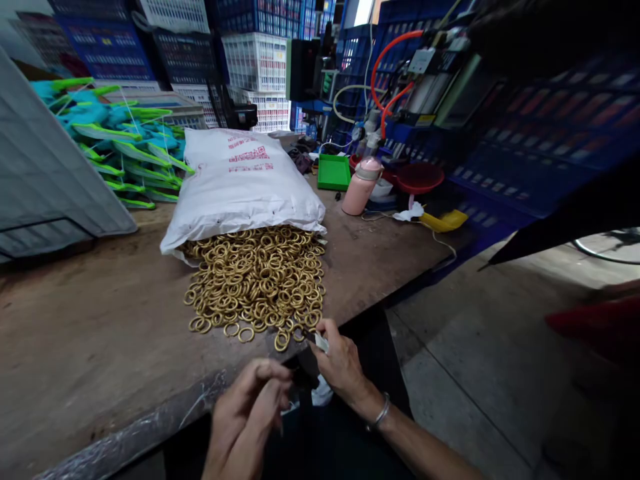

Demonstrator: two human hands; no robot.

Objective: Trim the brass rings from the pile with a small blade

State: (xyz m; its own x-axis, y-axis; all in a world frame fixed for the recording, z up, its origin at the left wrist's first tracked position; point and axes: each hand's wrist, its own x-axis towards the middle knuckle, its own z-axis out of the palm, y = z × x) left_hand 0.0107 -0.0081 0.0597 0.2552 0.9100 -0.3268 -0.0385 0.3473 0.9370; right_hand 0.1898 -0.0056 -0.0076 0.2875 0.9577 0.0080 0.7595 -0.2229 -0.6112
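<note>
A heap of brass-coloured rings point(260, 280) spills from the mouth of a white printed sack point(245, 183) onto the brown table. At the near edge of the heap, my right hand point(340, 360) pinches a small dark-tipped piece with a pale part point(321, 343); its exact kind is unclear. The dark tip is close to the nearest rings. My left hand point(253, 407) is lower and to the left, past the table's front edge, with its fingers curled together. Whatever lies between those fingers is hidden and slightly blurred.
Blue-and-green plastic hangers point(125, 140) lie behind a grey panel point(55, 160) on the left. A green tray point(334, 172), a pink bottle point(361, 187) and a red bowl point(419, 178) stand toward the back right. Stacked crates point(255, 63) and a machine with orange hoses point(425, 80) are behind.
</note>
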